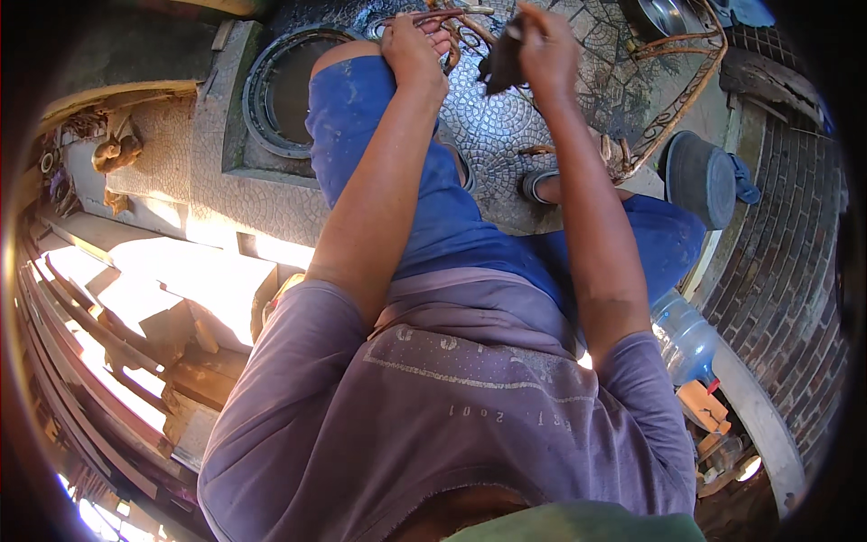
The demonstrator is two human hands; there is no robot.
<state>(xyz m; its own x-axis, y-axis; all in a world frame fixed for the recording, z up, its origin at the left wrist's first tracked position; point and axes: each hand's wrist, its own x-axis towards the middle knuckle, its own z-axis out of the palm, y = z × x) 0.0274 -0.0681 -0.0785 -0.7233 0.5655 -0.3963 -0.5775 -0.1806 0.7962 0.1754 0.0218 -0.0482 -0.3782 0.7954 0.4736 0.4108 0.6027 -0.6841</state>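
At the top of the head view my left hand (416, 52) is closed around a thin reddish-brown rod (440, 14), with its palm partly turned up. Just to the right, my right hand (550, 54) grips a dark, limp sheet (504, 61), which could be cloth or sandpaper. Brown curved metalwork (475, 32) shows between the hands, and the picture's upper edge cuts part of it off. Whether the rod joins this metalwork I cannot tell.
A rusty scrollwork frame (666, 126) leans at the right, near a dark bucket (700, 181). A round rimmed basin (256, 101) sits left of my knee. A clear water jug (685, 339) lies at lower right. Patterned paving (506, 135) spreads between my feet.
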